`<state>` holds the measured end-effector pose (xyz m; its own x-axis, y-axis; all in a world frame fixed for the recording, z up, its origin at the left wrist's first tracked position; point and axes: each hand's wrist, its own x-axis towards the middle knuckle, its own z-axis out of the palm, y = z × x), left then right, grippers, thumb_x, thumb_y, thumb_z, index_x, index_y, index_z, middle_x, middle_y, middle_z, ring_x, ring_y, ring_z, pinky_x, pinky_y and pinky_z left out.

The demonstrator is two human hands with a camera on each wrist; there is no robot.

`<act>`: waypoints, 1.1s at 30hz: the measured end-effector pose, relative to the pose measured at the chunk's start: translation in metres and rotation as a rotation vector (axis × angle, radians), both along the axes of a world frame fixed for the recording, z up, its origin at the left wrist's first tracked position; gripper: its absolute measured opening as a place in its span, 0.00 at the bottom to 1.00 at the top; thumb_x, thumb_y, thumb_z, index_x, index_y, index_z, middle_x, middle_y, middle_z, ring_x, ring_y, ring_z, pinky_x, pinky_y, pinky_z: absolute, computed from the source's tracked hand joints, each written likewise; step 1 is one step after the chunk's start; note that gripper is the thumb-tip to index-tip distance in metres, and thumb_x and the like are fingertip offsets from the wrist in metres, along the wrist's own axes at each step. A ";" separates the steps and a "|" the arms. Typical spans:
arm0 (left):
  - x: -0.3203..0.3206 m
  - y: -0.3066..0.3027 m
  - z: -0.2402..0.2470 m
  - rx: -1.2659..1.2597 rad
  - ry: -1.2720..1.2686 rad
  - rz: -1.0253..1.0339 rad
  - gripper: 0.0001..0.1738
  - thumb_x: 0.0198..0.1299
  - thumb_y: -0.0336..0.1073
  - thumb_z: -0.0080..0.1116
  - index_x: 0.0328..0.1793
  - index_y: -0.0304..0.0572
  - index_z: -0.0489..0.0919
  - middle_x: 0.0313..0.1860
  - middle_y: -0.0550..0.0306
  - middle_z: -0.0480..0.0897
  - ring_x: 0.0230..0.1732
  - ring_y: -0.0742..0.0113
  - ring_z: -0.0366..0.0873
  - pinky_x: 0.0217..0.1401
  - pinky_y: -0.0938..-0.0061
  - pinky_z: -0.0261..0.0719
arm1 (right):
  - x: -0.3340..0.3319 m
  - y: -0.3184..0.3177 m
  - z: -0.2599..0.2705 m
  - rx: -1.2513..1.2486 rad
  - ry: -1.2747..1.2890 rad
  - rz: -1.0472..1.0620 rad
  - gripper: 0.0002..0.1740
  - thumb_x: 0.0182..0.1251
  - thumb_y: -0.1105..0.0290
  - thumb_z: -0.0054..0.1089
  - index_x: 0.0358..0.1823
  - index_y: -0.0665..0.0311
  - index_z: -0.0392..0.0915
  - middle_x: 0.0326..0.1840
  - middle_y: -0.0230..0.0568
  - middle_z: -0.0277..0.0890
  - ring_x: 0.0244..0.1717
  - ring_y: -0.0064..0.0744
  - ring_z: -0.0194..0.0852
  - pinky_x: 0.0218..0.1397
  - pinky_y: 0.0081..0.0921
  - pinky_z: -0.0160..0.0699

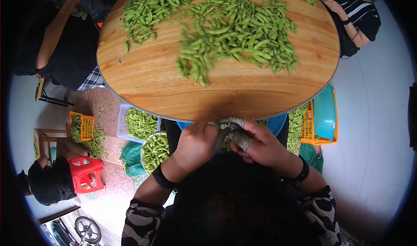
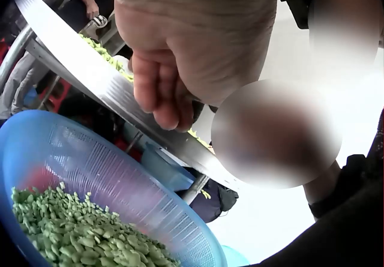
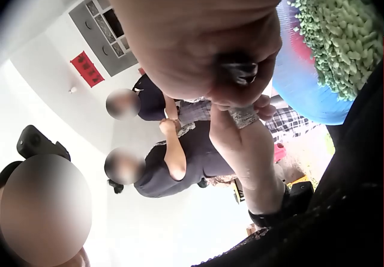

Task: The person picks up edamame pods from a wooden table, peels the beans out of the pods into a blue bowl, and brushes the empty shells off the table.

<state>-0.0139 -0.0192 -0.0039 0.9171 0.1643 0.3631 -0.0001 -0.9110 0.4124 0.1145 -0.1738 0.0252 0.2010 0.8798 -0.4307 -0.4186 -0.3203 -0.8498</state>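
Observation:
Both hands meet at the near edge of the round wooden table (image 1: 143, 81), over a blue basket (image 2: 186, 219) of shelled green beans (image 2: 90, 234). A green soybean pod (image 1: 223, 126), mostly hidden by fingers, shows between the fingertips; my left hand (image 1: 195, 144) pinches it. Grey wraps (image 1: 239, 137) cover the thumb and a finger of my right hand (image 1: 266, 148). In the right wrist view, that hand's fingers curl round a dark shiny object (image 3: 239, 70), whose kind I cannot tell. Heaped green pods (image 1: 243, 33) lie farther up the table.
Left of my lap stand a white crate (image 1: 123, 123) and a round bowl (image 1: 144, 161) of pods. An orange crate (image 1: 307, 124) with a teal basket (image 1: 324, 113) is at the right. Other people sit around; a red stool (image 1: 87, 172) stands far left.

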 end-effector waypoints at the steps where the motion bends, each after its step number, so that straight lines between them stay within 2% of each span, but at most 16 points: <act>1: 0.000 -0.002 -0.003 -0.027 -0.018 0.011 0.17 0.43 0.31 0.69 0.38 0.35 0.76 0.28 0.42 0.76 0.25 0.44 0.77 0.29 0.58 0.77 | 0.001 -0.002 -0.003 0.010 -0.005 -0.005 0.12 0.70 0.74 0.45 0.53 0.62 0.69 0.30 0.31 0.73 0.21 0.16 0.65 0.21 0.15 0.64; 5: -0.004 0.000 -0.014 -0.168 -0.028 -0.036 0.16 0.54 0.39 0.67 0.40 0.36 0.75 0.26 0.48 0.77 0.24 0.54 0.77 0.26 0.66 0.75 | 0.000 -0.003 -0.006 0.008 0.034 -0.029 0.12 0.69 0.73 0.46 0.53 0.62 0.69 0.30 0.31 0.73 0.20 0.16 0.65 0.21 0.15 0.64; 7: -0.007 -0.001 -0.007 -1.314 0.199 -0.089 0.11 0.65 0.39 0.58 0.40 0.38 0.75 0.26 0.58 0.78 0.24 0.72 0.75 0.26 0.76 0.73 | 0.001 -0.003 -0.007 0.003 0.061 -0.037 0.11 0.70 0.72 0.47 0.52 0.61 0.70 0.30 0.31 0.73 0.20 0.16 0.64 0.21 0.15 0.63; 10: -0.004 -0.001 0.006 -1.718 0.273 -0.072 0.13 0.71 0.42 0.51 0.38 0.41 0.74 0.24 0.62 0.75 0.25 0.79 0.71 0.28 0.81 0.70 | 0.004 -0.007 -0.004 -0.017 0.143 -0.035 0.11 0.71 0.71 0.48 0.52 0.61 0.71 0.30 0.30 0.73 0.21 0.15 0.64 0.21 0.14 0.62; 12: -0.008 0.004 0.001 -1.507 0.312 -0.101 0.12 0.70 0.40 0.52 0.38 0.39 0.74 0.25 0.60 0.76 0.25 0.77 0.72 0.29 0.79 0.71 | 0.006 -0.008 0.000 -0.031 0.197 -0.023 0.10 0.72 0.70 0.48 0.52 0.60 0.71 0.30 0.30 0.73 0.22 0.14 0.65 0.22 0.14 0.62; 14: -0.009 0.004 -0.007 -1.295 0.338 -0.126 0.10 0.69 0.37 0.53 0.39 0.38 0.74 0.26 0.59 0.77 0.26 0.74 0.73 0.30 0.77 0.73 | 0.008 -0.007 0.003 -0.132 -0.112 -0.042 0.10 0.70 0.69 0.52 0.49 0.63 0.72 0.31 0.33 0.75 0.24 0.17 0.67 0.24 0.20 0.66; 15: -0.009 0.002 -0.011 -0.968 0.245 -0.201 0.07 0.68 0.34 0.53 0.41 0.36 0.74 0.28 0.56 0.78 0.27 0.70 0.75 0.31 0.74 0.74 | 0.008 -0.006 -0.008 -0.131 -0.115 -0.039 0.10 0.70 0.69 0.52 0.49 0.63 0.72 0.31 0.33 0.75 0.24 0.17 0.67 0.24 0.20 0.66; 16: -0.009 0.000 -0.012 -0.637 0.150 -0.265 0.05 0.67 0.30 0.53 0.42 0.35 0.75 0.30 0.54 0.79 0.29 0.65 0.77 0.33 0.71 0.75 | 0.008 -0.002 -0.027 0.098 -0.423 -0.082 0.10 0.68 0.69 0.55 0.47 0.65 0.73 0.32 0.37 0.76 0.25 0.24 0.71 0.27 0.25 0.69; 18: -0.007 -0.003 -0.002 -0.752 0.196 -0.240 0.05 0.64 0.27 0.54 0.44 0.34 0.75 0.33 0.51 0.79 0.32 0.59 0.79 0.36 0.69 0.76 | 0.009 0.000 -0.035 0.343 -0.732 -0.116 0.11 0.65 0.69 0.58 0.45 0.66 0.74 0.33 0.42 0.77 0.26 0.31 0.74 0.29 0.29 0.72; 21: -0.013 0.001 0.017 -0.960 0.275 -0.150 0.08 0.60 0.23 0.55 0.46 0.33 0.76 0.36 0.45 0.80 0.37 0.50 0.82 0.40 0.66 0.78 | 0.013 -0.005 -0.025 0.167 -0.951 -0.011 0.15 0.60 0.70 0.65 0.46 0.68 0.76 0.32 0.41 0.78 0.32 0.35 0.78 0.39 0.30 0.78; 23: -0.019 0.007 0.018 -1.051 0.300 -0.083 0.09 0.59 0.22 0.55 0.47 0.34 0.76 0.38 0.42 0.81 0.40 0.48 0.82 0.41 0.67 0.78 | 0.011 -0.007 -0.019 0.047 -1.191 0.078 0.17 0.55 0.71 0.66 0.45 0.70 0.76 0.36 0.50 0.78 0.35 0.49 0.80 0.41 0.33 0.79; 25: -0.023 0.012 0.010 -0.758 0.139 0.023 0.03 0.66 0.28 0.54 0.40 0.37 0.77 0.28 0.59 0.80 0.29 0.72 0.78 0.32 0.74 0.75 | 0.004 -0.009 -0.013 0.084 -1.244 0.056 0.18 0.54 0.71 0.66 0.46 0.69 0.76 0.37 0.51 0.78 0.36 0.54 0.79 0.40 0.36 0.78; 26: -0.024 0.012 0.007 -0.759 0.134 0.026 0.03 0.66 0.28 0.54 0.40 0.37 0.77 0.28 0.59 0.80 0.29 0.72 0.78 0.32 0.74 0.75 | 0.001 -0.009 -0.010 0.118 -1.290 0.029 0.19 0.53 0.71 0.66 0.46 0.69 0.76 0.39 0.52 0.78 0.36 0.58 0.78 0.39 0.38 0.78; 28: -0.025 0.012 0.004 -0.690 0.197 0.092 0.07 0.55 0.23 0.59 0.40 0.35 0.79 0.31 0.43 0.80 0.35 0.44 0.81 0.36 0.66 0.79 | -0.003 -0.006 -0.002 0.122 -1.321 -0.026 0.19 0.54 0.71 0.66 0.47 0.69 0.76 0.38 0.52 0.78 0.36 0.58 0.78 0.38 0.40 0.77; 32: -0.017 0.005 0.009 -0.520 0.063 0.011 0.05 0.53 0.23 0.60 0.37 0.38 0.80 0.26 0.45 0.78 0.31 0.43 0.79 0.32 0.64 0.77 | -0.005 0.010 -0.002 0.216 -1.238 -0.049 0.19 0.55 0.72 0.65 0.48 0.68 0.75 0.36 0.52 0.78 0.36 0.57 0.78 0.37 0.39 0.78; 33: -0.016 0.004 0.009 -0.538 0.024 -0.031 0.05 0.53 0.24 0.61 0.36 0.40 0.80 0.26 0.47 0.77 0.30 0.44 0.79 0.31 0.63 0.76 | -0.007 0.016 -0.009 0.298 -1.192 -0.106 0.12 0.61 0.72 0.62 0.45 0.67 0.75 0.32 0.48 0.78 0.30 0.44 0.80 0.31 0.32 0.77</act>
